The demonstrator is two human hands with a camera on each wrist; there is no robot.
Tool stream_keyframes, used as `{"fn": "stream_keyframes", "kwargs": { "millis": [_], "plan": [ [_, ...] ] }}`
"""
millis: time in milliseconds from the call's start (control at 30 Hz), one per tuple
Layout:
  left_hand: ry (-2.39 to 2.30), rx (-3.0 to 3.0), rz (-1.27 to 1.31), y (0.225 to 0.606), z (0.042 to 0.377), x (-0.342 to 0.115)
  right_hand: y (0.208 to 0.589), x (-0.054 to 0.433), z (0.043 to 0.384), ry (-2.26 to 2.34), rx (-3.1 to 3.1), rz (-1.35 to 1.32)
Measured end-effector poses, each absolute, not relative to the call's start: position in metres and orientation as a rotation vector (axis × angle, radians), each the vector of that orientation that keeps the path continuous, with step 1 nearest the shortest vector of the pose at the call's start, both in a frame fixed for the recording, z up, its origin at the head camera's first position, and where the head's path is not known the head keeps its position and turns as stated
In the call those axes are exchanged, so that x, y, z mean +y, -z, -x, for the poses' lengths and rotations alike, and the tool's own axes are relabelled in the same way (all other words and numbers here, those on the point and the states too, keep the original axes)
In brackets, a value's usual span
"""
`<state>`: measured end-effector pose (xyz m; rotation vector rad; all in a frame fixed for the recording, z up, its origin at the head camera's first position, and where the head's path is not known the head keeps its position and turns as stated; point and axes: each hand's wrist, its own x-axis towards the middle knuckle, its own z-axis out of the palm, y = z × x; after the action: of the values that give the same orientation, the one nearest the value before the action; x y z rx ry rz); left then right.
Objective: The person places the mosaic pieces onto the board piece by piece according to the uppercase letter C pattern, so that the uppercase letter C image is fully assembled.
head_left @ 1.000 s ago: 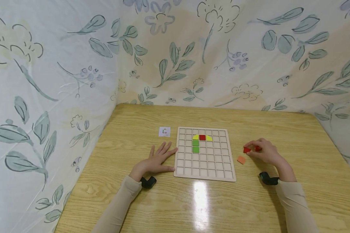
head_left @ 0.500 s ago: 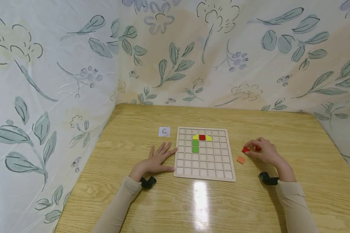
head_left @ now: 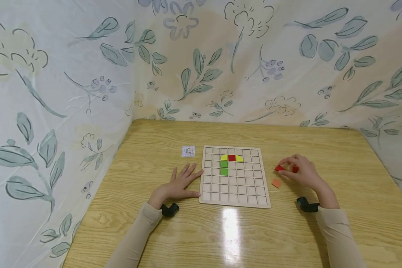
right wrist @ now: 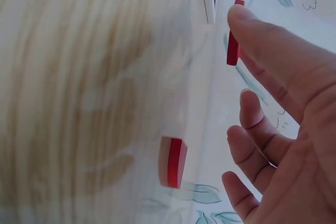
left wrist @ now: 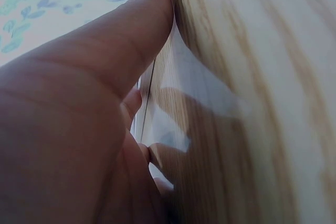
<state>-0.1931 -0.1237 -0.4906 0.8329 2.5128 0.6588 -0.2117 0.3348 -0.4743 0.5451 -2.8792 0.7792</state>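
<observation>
Between thumb and finger, my right hand (head_left: 303,172) pinches a red square tile (head_left: 279,168), lifted off the table as the right wrist view shows. A second red tile (right wrist: 175,162) lies on the table under that hand, and an orange tile (head_left: 276,183) lies between the hand and the board. The gridded wooden board (head_left: 234,190) carries two yellow rounded tiles (head_left: 239,159), a red tile (head_left: 232,158) and two green tiles (head_left: 224,171) in its cells. With fingers spread, my left hand (head_left: 179,186) rests on the table, thumb and index fingertips touching the board's left edge.
A small printed card (head_left: 188,151) with a coloured grid pattern lies to the left of the board's far corner. The wooden table (head_left: 154,137) ends at a flowered cloth (head_left: 201,67) at the back and left. Each wrist wears a black device (head_left: 307,205).
My right hand has raised the pinched red tile off the table and shifted it slightly left and away from me. My left hand stays in place.
</observation>
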Motion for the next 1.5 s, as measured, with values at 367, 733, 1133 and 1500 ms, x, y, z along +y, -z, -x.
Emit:
{"fn": "stream_keyframes", "kwargs": {
  "millis": [367,733,1133,1500],
  "plan": [
    [-0.651,2.512,-0.837,0.492,0.193,-0.125,0.475,0.318,0.212,-0.812,-2.819,-0.593],
    [-0.646,2.520,-0.840,0.491,0.192,-0.124,0.474,0.295,0.210,-0.774,-2.831,-0.628],
    [-0.656,2.529,-0.845,0.490,0.191,-0.125,0.469,0.266,0.213,-0.812,-2.919,-0.629],
    [-0.660,2.524,-0.837,0.490,0.190,-0.123,0.470,0.233,0.215,-0.803,-2.953,-0.626]
  ]
}}
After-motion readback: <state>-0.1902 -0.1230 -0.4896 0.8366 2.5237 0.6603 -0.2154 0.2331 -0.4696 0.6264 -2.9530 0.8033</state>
